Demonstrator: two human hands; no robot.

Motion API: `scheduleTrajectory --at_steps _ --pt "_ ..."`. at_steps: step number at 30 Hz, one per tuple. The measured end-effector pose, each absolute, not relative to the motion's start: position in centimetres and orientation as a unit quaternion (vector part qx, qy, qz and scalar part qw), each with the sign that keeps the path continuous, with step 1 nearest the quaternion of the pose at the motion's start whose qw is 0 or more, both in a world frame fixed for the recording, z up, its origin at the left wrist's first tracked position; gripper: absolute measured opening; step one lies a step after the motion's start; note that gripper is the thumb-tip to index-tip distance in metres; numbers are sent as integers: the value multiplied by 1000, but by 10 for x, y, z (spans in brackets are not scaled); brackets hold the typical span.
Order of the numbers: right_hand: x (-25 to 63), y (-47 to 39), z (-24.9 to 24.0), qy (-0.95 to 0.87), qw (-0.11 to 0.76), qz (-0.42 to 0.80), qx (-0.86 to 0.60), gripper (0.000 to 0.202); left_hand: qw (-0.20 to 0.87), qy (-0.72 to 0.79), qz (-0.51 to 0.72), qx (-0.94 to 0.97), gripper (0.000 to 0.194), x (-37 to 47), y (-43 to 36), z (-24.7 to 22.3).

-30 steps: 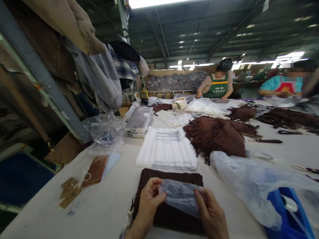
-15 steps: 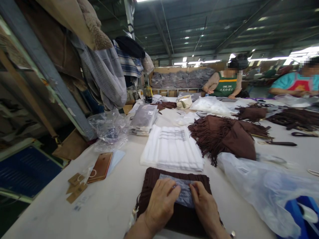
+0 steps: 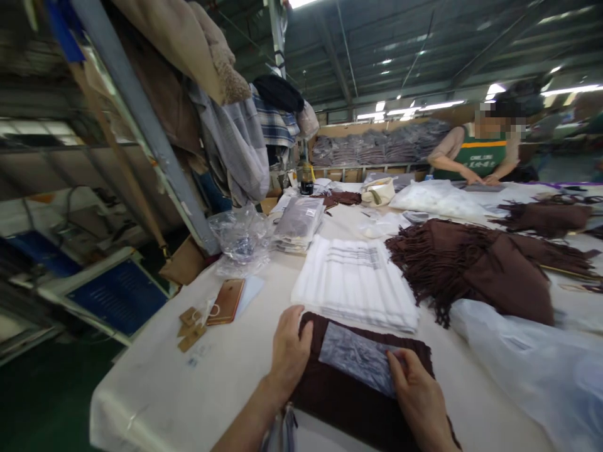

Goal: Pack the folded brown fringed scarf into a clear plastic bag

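A folded dark brown garment (image 3: 348,402) lies on the white table (image 3: 198,389) in front of me. A small clear plastic bag (image 3: 357,355) lies flat on top of it. My left hand (image 3: 289,349) grips the garment's left edge, thumb over the cloth. My right hand (image 3: 417,395) rests on the garment with its fingertips on the bag's right corner. Just beyond is a stack of white folded plastic bags (image 3: 354,284).
A pile of brown fringed garments (image 3: 475,260) lies to the right, a large clear bag (image 3: 537,370) at the near right. A phone (image 3: 227,301) and brown tags (image 3: 191,325) sit left. Packed garments (image 3: 299,223) lie farther back. A person in a green apron (image 3: 475,157) works at the far end.
I have laid the small bag down flat on the brown garment. My left hand has slid off it to the garment's left edge. The camera view has swung left.
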State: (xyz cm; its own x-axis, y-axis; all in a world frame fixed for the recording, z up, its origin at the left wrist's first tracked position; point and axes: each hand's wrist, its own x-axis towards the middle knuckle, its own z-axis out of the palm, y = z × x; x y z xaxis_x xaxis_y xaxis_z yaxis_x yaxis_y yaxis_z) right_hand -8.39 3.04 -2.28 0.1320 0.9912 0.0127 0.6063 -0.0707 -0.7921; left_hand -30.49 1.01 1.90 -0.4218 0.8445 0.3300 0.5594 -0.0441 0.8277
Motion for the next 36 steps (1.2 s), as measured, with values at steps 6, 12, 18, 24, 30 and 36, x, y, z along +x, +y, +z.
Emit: scheduleTrajectory --at_steps 6,12,18,24,30,36 --pt "-87 30 -24 -630 287 239 -680 42 67 445 320 834 37 -257 6 21" --pt "-81 40 -13 -595 362 362 -619 40 21 547 387 742 30 -248 13 18" --pt "-86 42 -15 -612 361 298 -637 36 4 585 379 717 32 -255 18 -2" --pt "-85 32 -22 -637 331 190 -669 30 60 535 233 810 41 -230 16 -21" --pt "-82 16 -28 -759 346 -172 -524 31 24 557 204 804 50 -230 13 -40" --pt "-87 20 -74 -827 278 -233 -430 42 66 562 195 801 53 -232 12 -39"
